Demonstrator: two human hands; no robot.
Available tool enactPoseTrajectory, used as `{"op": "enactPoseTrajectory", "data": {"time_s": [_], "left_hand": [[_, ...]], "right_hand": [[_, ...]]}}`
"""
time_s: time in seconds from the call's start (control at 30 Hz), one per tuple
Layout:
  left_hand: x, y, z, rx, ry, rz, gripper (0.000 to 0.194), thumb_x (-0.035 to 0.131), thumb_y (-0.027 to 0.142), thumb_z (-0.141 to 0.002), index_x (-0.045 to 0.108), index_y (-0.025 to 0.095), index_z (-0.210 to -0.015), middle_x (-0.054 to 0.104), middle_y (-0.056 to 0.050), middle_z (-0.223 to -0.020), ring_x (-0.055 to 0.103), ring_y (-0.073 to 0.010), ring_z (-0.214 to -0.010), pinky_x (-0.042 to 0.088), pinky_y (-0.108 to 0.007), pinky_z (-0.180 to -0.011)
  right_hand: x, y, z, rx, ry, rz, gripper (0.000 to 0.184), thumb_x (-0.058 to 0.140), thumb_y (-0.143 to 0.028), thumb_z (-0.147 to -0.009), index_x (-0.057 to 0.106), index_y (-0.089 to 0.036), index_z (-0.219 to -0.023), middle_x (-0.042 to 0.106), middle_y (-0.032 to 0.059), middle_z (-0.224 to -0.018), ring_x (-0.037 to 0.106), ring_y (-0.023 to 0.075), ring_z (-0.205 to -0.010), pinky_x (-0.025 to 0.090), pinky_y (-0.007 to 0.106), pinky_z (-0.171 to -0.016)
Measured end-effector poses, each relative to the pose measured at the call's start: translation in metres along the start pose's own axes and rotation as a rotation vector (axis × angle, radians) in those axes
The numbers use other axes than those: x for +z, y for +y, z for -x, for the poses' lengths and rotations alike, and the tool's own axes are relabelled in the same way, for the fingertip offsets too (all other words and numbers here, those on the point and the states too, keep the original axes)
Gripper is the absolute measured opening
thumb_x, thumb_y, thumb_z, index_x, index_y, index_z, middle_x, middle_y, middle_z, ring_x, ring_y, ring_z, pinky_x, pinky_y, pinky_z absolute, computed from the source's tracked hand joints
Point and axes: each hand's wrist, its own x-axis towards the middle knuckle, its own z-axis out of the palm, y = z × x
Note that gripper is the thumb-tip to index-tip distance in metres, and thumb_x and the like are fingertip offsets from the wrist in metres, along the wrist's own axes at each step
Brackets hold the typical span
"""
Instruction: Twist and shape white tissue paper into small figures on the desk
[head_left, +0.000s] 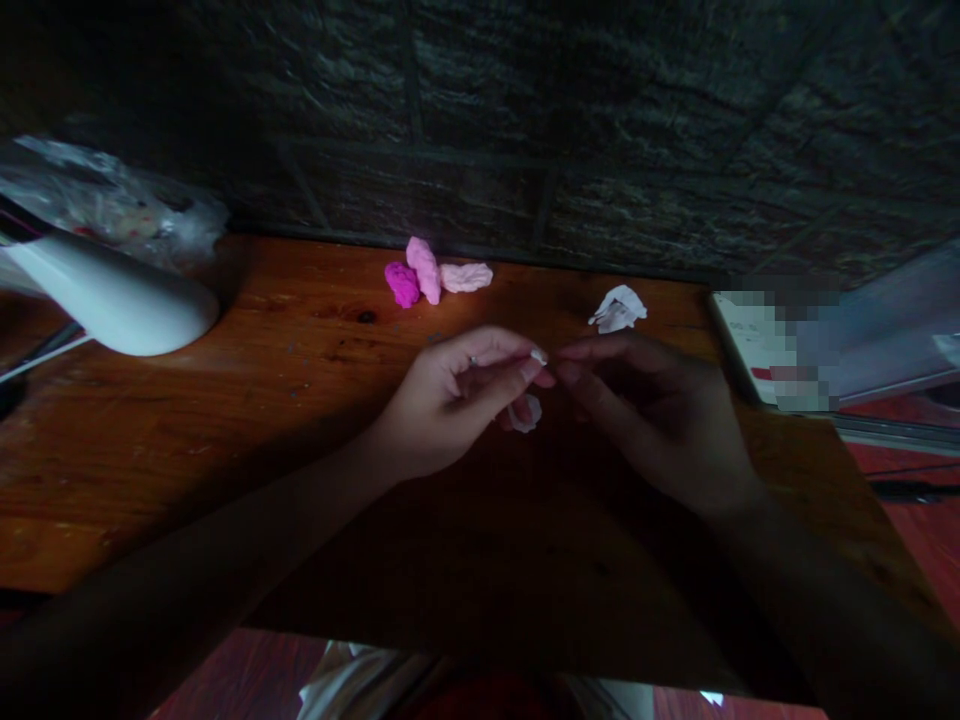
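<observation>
My left hand (457, 400) is closed in a pinch, and a small white piece (538, 356) shows between its thumb and index fingertips. It looks like a bit of soft clay or paper. My right hand (660, 410) is beside it with thumb and index finger pressed together; whatever they hold, if anything, is too small and dark to make out. The fingertips of both hands nearly meet. Under the left fingers lies a thin white scrap (526, 413), partly hidden by them. A larger crumpled white lump (619, 309) rests on the table beyond my right hand.
Toward the wall (465, 120) lie magenta (402, 285), pink (424, 270) and pale pink (466, 277) clay-like lumps. A white lamp-like base (142, 300) and clear plastic bag (150, 215) stand left on the wooden table (247, 350). A flat pale box (765, 350) lies at right.
</observation>
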Motion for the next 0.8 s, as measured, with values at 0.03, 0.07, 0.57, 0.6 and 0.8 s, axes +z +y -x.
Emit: {"op": "enactPoseTrajectory", "data": {"time_s": [0.03, 0.07, 0.57, 0.6, 0.8], "left_hand": [[-0.0004, 0.0002, -0.0005, -0.007, -0.004, 0.004, 0.017, 0.068, 0.031, -0.093, 0.066, 0.014, -0.096, 0.074, -0.003, -0.08, 0.068, -0.0113, -0.061, 0.055, -0.02, -0.055], [-0.0008, 0.0005, -0.0009, -0.014, -0.012, 0.004, 0.017, 0.069, 0.031, -0.093, 0.067, 0.014, -0.095, 0.072, -0.002, -0.075, 0.068, -0.0115, -0.06, 0.055, -0.02, -0.055], [-0.0044, 0.0033, -0.0004, -0.094, -0.079, -0.003, 0.022, 0.07, 0.035, -0.091, 0.073, 0.014, -0.09, 0.072, -0.003, -0.072, 0.068, -0.0136, -0.064, 0.055, -0.02, -0.054], [-0.0045, 0.0033, -0.0004, -0.093, -0.08, -0.009, 0.022, 0.069, 0.036, -0.092, 0.073, 0.014, -0.089, 0.072, -0.004, -0.072, 0.068, -0.0137, -0.064, 0.055, -0.021, -0.054], [-0.0048, 0.0046, 0.001, -0.049, -0.087, -0.086, 0.02, 0.068, 0.033, -0.093, 0.074, 0.014, -0.091, 0.072, -0.004, -0.074, 0.068, -0.0139, -0.066, 0.055, -0.021, -0.055]], "right_hand": [[0.0, 0.0004, 0.0008, -0.022, -0.017, 0.005, 0.017, 0.071, -0.026, -0.091, 0.073, -0.022, -0.108, 0.078, 0.0037, -0.094, 0.072, 0.0159, -0.077, 0.059, 0.027, -0.065], [0.0001, 0.0005, 0.0016, -0.045, -0.028, 0.015, 0.021, 0.071, -0.025, -0.091, 0.073, -0.024, -0.112, 0.078, 0.0035, -0.096, 0.072, 0.0161, -0.077, 0.059, 0.028, -0.066], [-0.0026, -0.0047, -0.0002, -0.152, -0.017, 0.178, 0.012, 0.072, -0.025, -0.091, 0.077, -0.027, -0.102, 0.076, 0.0028, -0.089, 0.07, 0.0179, -0.075, 0.058, 0.032, -0.069], [-0.0026, -0.0048, 0.0002, -0.142, -0.017, 0.17, 0.012, 0.072, -0.026, -0.091, 0.077, -0.027, -0.101, 0.076, 0.0029, -0.09, 0.07, 0.018, -0.075, 0.058, 0.032, -0.069], [-0.0017, -0.0033, 0.0017, -0.083, -0.026, 0.088, 0.015, 0.074, -0.025, -0.089, 0.075, -0.026, -0.105, 0.076, 0.0019, -0.089, 0.07, 0.0168, -0.072, 0.059, 0.03, -0.066]]}}
